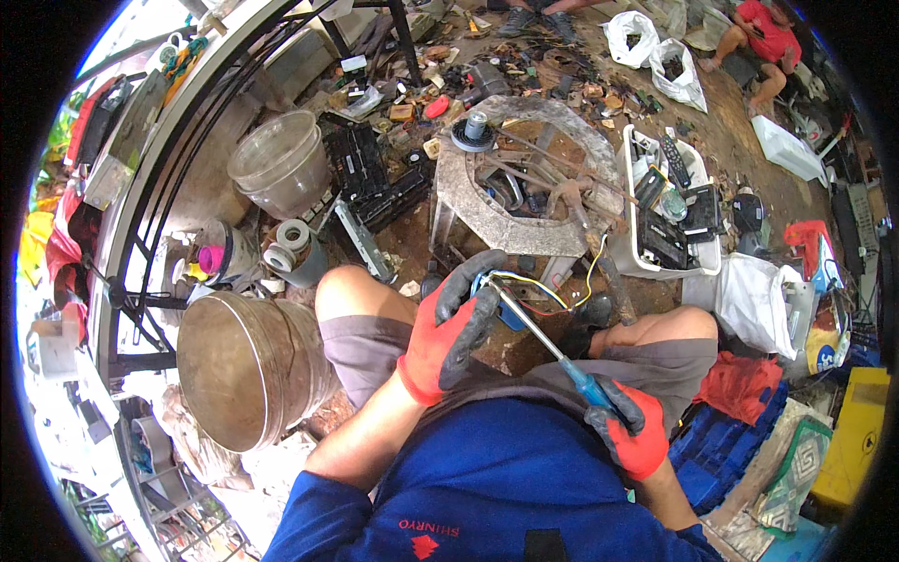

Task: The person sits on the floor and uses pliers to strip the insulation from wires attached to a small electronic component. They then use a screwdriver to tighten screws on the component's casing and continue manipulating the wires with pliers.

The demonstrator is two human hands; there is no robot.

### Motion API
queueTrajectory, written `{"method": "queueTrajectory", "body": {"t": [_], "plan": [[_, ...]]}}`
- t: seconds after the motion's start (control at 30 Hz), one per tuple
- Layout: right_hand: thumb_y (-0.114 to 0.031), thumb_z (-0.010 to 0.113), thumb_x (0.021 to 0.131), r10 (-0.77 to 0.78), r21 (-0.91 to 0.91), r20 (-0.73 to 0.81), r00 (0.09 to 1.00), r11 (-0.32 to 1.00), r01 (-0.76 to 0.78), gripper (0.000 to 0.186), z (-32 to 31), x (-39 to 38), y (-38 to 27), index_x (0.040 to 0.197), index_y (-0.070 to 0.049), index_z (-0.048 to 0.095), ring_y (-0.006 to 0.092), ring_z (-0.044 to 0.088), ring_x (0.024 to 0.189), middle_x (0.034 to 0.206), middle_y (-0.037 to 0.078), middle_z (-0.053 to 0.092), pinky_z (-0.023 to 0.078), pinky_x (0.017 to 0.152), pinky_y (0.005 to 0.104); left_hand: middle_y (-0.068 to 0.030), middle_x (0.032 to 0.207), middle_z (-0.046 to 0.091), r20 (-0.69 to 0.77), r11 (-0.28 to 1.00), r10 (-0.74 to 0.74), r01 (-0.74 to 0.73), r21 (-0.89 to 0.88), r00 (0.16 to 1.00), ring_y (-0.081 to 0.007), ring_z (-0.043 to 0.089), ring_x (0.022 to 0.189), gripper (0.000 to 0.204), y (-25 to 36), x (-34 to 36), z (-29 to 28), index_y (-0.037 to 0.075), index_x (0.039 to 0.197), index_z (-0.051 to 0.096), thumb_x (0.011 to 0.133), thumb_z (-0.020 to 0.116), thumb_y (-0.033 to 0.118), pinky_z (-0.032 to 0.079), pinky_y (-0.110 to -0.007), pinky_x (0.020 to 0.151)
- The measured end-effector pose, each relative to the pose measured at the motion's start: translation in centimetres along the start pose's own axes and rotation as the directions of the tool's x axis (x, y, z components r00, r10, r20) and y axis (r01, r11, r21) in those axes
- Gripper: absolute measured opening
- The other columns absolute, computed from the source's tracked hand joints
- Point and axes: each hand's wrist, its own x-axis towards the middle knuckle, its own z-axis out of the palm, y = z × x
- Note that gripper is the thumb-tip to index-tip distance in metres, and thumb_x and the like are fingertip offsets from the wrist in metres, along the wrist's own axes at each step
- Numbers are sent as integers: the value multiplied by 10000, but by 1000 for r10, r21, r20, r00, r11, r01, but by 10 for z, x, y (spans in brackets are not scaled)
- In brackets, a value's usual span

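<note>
My left hand (444, 328), in a red and black work glove, is closed around a small blue part (511, 317), mostly hidden by the fingers. Thin yellow, white and red wires (592, 281) trail from it to the right. A long screwdriver (534, 326) with a blue handle is gripped by my right hand (637, 431), gloved the same way. Its shaft slants up to the left, and the tip meets the blue part at my left fingertips; the exact contact is too small to make out. Both hands are above my lap.
Ahead stands an octagonal metal frame (459, 201) with a hammer (581, 208) on it. A white bin (626, 239) of electronics is to its right. Left are a large bucket (225, 375) and a clear tub (272, 155). Scrap covers the ground beyond; another person (770, 37) sits far right.
</note>
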Motion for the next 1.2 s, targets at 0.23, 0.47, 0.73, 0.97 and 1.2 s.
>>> {"method": "queueTrajectory", "body": {"t": [0.23, 0.47, 0.73, 0.97, 1.2], "plan": [[-139, 685, 871, 350, 443, 275, 895, 780, -442, 384, -17, 15, -24, 1212, 36, 660, 173, 640, 663, 886, 119, 720, 493, 625, 272, -40, 1187, 592, 110, 957, 197, -216, 196, 974, -109, 545, 1001, 619, -8, 3, -6, -21, 1506, 380, 920, 560, 61, 432, -252, 877], [-209, 652, 921, 380, 671, 479, 791, 422, -609, 368, -24, 30, -27, 1167, 64, 663, 94, 571, 560, 777, 98, 691, 409, 501, 214, -178, 1492, 464, 139, 825, 314, -342, 450, 939, -246, 412, 1410, 693, -11, 2, -6, -51, 1501, 360, 822, 499, -35, 281, -361, 1177], [-82, 746, 786, -196, -95, -283, 939, 980, 176, 442, 7, 32, -25, 1202, 17, 637, 306, 688, 920, 1000, 172, 701, 534, 848, 383, -208, 1453, 498, 148, 683, 349, -359, 636, 925, -310, 453, 1383, 686, -7, 1, -10, -36, 1490, 376, 817, 510, -39, 308, -386, 1167], [-69, 776, 755, 309, 331, 204, 929, 872, -362, 391, -3, 43, -8, 1112, 6, 635, 300, 685, 904, 1010, 164, 692, 538, 825, 383, -199, 1445, 516, 69, 726, 369, -334, 601, 927, -303, 463, 1375, 660, -20, 3, -11, -39, 1481, 394, 837, 536, -20, 321, -393, 1161], [-54, 725, 817, -181, -105, 8, 983, 978, 181, 331, -1, 50, -17, 1130, 2, 634, 262, 690, 911, 1015, 169, 696, 539, 789, 386, -191, 1447, 515, 52, 705, 377, -323, 631, 925, -280, 470, 1368, 649, -24, 0, -16, -38, 1489, 386, 856, 528, -28, 318, -374, 1162]]}}
